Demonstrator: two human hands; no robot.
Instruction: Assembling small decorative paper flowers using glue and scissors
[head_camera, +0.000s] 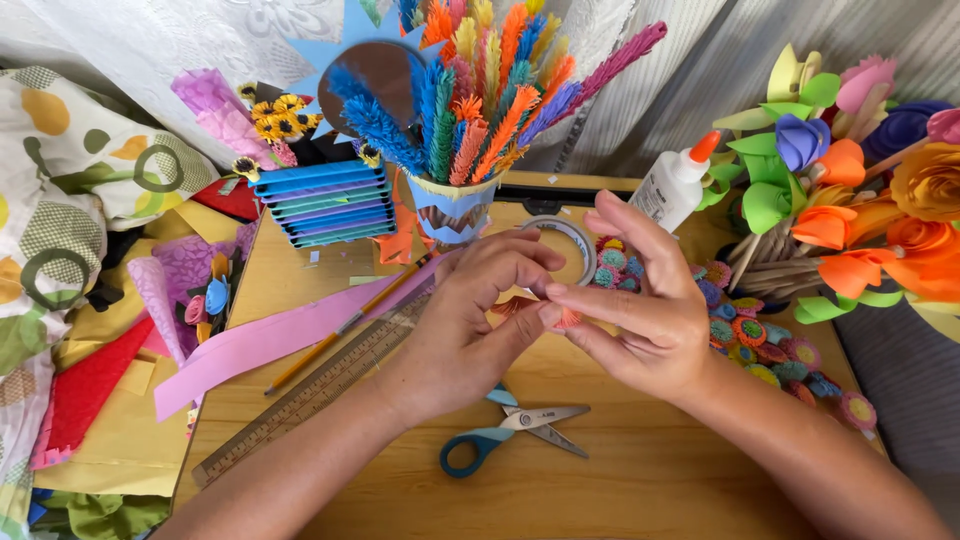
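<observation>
Both hands meet over the middle of the wooden table (640, 480), fingertips drawn together on a small orange paper piece (566, 319) that looks fringed or rolled; most of it is hidden behind the fingers. Left hand (465, 325) pinches it from one side with thumb and forefinger, while the right hand (640, 305) closes on it from the other, its upper fingers spread loose above.

Just under the left wrist lie blue-handled scissors (505, 430), blades open. Out past the left hand sit a wooden ruler (310, 392), a pencil (340, 330) and a pink paper strip (265, 345). Beyond the fingertips there is a roll of tape (577, 240), and farther off a cup of fringed paper stems (455, 205). A white glue bottle (675, 185) stands beyond the right hand, and small rolled paper flowers (760, 345) lie scattered beside that wrist.

To my eye, a tight coil wants steady, even pressure from both thumbs, the fringe kept level at its base, and only small turns so the paper neither slackens nor tears.
</observation>
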